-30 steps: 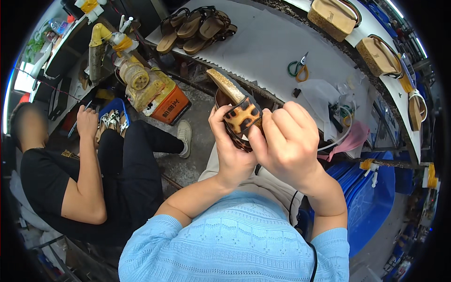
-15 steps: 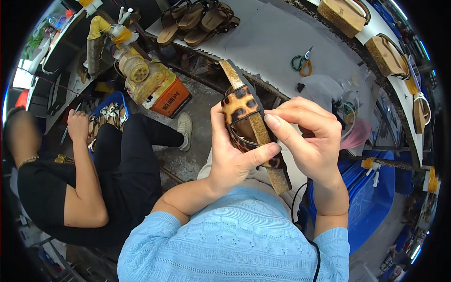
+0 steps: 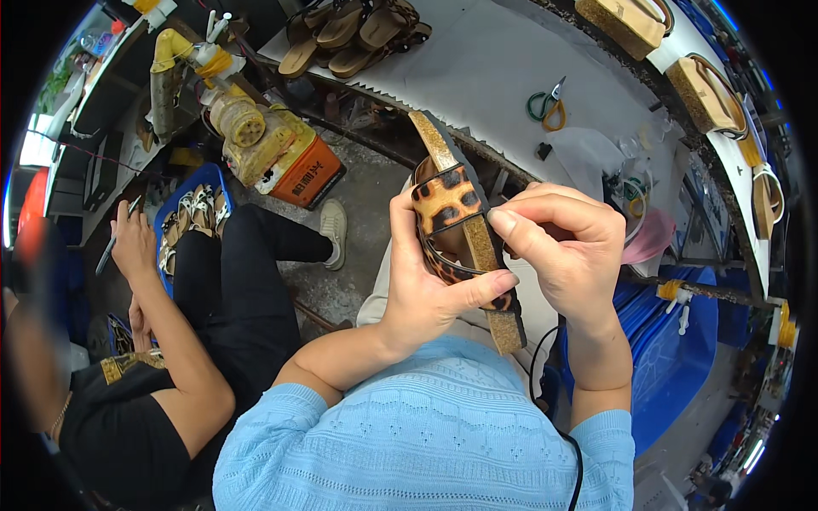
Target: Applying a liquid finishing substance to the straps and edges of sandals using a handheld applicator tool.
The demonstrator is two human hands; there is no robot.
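Note:
A sandal (image 3: 446,198) with leopard-print straps and a cork-look sole is held on its side in front of my chest, toe end tilted up and away. My left hand (image 3: 426,281) wraps round it from the left, the thumb lying across the lower strap. On the other side, my right hand (image 3: 567,247) is closed in a pinch, thumb and forefinger against the sole's dark edge beside the upper strap. Whatever sits between those fingertips is too small or hidden to make out.
Beyond the sandal is a grey worktable (image 3: 486,60) with scissors (image 3: 546,106) and a heap of sandals (image 3: 354,34). More sandals line a white shelf (image 3: 707,94) at right, above blue bins (image 3: 656,366). A co-worker (image 3: 179,358) sits at left near an orange-and-yellow bucket (image 3: 302,175).
The sandal has shifted slightly right and turned a little, with both my hands still on it. At left, the co-worker has leaned and lowered the raised hand.

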